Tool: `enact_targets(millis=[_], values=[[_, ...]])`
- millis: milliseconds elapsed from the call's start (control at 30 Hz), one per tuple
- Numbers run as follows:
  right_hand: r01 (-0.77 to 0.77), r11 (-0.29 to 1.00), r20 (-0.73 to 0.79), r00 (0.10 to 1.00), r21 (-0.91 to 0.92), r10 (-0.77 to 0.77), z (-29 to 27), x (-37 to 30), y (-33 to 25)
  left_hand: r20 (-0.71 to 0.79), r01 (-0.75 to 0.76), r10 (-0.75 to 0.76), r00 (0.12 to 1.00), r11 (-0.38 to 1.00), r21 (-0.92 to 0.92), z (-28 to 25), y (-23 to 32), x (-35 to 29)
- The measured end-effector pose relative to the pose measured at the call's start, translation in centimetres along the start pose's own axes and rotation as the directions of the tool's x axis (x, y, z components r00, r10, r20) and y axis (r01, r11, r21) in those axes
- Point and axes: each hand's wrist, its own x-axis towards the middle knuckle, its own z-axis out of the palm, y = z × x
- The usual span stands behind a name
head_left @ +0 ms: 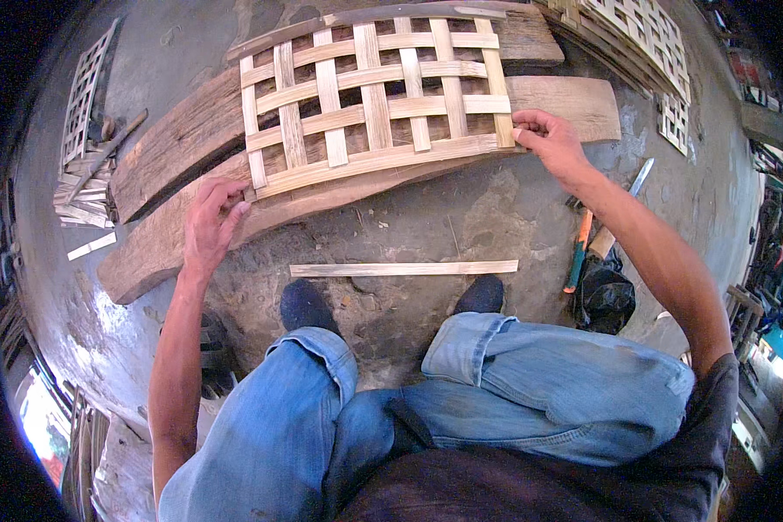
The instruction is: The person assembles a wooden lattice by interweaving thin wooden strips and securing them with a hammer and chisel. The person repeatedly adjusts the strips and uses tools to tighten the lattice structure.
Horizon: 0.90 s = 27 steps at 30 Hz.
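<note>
A woven lattice of pale bamboo strips (372,96) lies across rough wooden planks in front of me. At its near left corner, my left hand (213,217) has its fingers curled together around the end of the lowest strip. My right hand (552,143) pinches the near right corner between thumb and fingers. A darker wooden strip (339,19) runs along the lattice's far edge. One loose bamboo strip (400,269) lies on the floor just ahead of my feet.
Thick planks (313,200) support the lattice. More woven panels (644,35) are stacked at the far right; another panel (85,91) and short strip pieces (85,191) lie at left. Beside my right knee are a long blade (642,177), an orange-handled tool (580,248) and a black bag (606,296).
</note>
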Motion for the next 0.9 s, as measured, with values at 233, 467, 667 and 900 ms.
enact_targets(millis=[233,467,667,900], values=[[-0.057,0.994,0.020,0.998,0.097,0.055,0.3,-0.6,-1.0,-0.020,-0.002,0.002,1.000,1.000,0.022,-0.3,-0.5,-0.3],[-0.013,1.000,0.021,1.000,0.029,0.012,0.2,-0.3,-0.7,-0.014,-0.015,0.016,1.000,0.999,0.033,-0.4,-0.5,0.0],[0.042,0.998,0.012,0.999,0.050,-0.042,0.2,-0.2,-0.3,-0.008,0.015,-0.015,1.000,1.000,0.003,-0.5,-0.3,0.0],[0.432,0.768,0.407,0.880,-0.473,-0.244,0.0,-6.9,1.9,-0.063,-0.254,0.271,0.961,0.946,0.200,0.3,-1.9,-5.8]])
